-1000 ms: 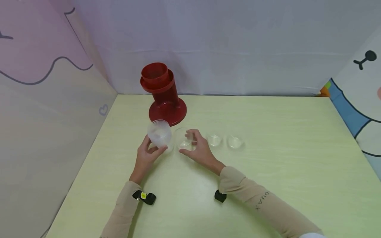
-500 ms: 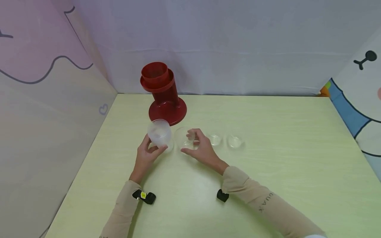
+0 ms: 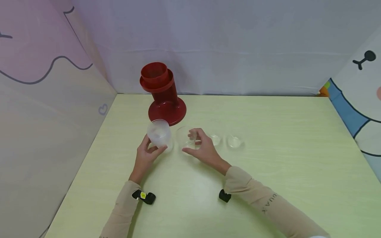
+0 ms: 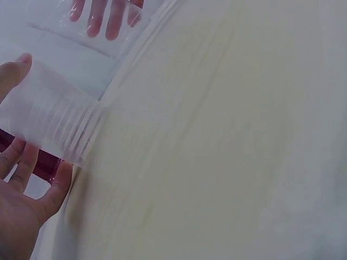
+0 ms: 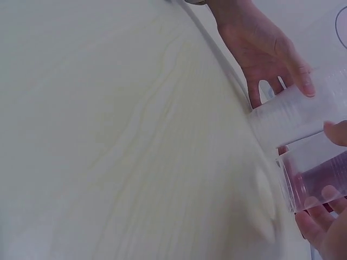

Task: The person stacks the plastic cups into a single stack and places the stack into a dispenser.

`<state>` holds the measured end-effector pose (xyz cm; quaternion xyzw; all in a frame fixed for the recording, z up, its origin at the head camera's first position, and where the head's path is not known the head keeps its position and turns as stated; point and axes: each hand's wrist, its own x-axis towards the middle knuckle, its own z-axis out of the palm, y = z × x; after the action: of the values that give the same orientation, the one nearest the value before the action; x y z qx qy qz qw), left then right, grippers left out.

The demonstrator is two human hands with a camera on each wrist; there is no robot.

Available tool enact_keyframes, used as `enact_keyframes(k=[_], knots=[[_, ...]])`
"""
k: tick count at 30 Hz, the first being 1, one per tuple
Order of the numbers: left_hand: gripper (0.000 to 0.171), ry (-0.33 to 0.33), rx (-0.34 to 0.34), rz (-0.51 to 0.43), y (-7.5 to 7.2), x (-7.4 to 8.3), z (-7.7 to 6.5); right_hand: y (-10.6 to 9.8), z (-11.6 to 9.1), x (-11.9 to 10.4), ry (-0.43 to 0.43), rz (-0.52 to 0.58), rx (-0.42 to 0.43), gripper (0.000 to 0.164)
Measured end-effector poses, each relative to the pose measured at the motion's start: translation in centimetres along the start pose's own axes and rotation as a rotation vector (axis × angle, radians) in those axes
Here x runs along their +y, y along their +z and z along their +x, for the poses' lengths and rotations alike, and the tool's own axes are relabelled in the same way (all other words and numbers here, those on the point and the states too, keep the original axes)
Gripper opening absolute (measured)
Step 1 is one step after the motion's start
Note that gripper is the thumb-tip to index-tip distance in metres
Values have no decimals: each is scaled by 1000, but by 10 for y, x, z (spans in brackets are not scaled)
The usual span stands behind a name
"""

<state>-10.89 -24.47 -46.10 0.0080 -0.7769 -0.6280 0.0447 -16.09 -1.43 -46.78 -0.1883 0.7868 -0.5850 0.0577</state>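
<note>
My left hand [image 3: 145, 158] grips a nested stack of clear plastic cups [image 3: 158, 133] between thumb and fingers, its several rims showing as ridges in the left wrist view. Just to the right, my right hand [image 3: 206, 151] holds a single clear plastic cup [image 3: 184, 136] by its side. In the right wrist view this cup [image 5: 312, 176] sits close beside the stack [image 5: 293, 114], with red showing through its wall. Two more clear cups stand in a row to the right of my right hand, a nearer one [image 3: 215, 140] and a farther one [image 3: 234, 141].
Behind the stack stands a red plastic holder [image 3: 166, 99] with a round base and a wide tube top, near the table's back edge. The pale wooden table [image 3: 282, 158] meets a fabric backdrop [image 3: 223, 59] at the back and printed panels at both sides.
My right hand has drifted slightly to the right with the single cup, widening the gap to the stack. My left hand and the stack stay practically where they were.
</note>
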Motion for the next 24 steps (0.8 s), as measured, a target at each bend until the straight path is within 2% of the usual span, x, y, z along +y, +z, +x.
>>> enact_keyframes(k=[8,11,24], knots=[[70,14,-5,-6,0,1,0,-4,-3,-13,1,7,-9,59],[70,12,-6,-4,0,1,0,-4,-3,-9,-4,19,-10,60],[71,1,-5,3,0,1,-1,-6,-5,-19,-1,25,2,56]])
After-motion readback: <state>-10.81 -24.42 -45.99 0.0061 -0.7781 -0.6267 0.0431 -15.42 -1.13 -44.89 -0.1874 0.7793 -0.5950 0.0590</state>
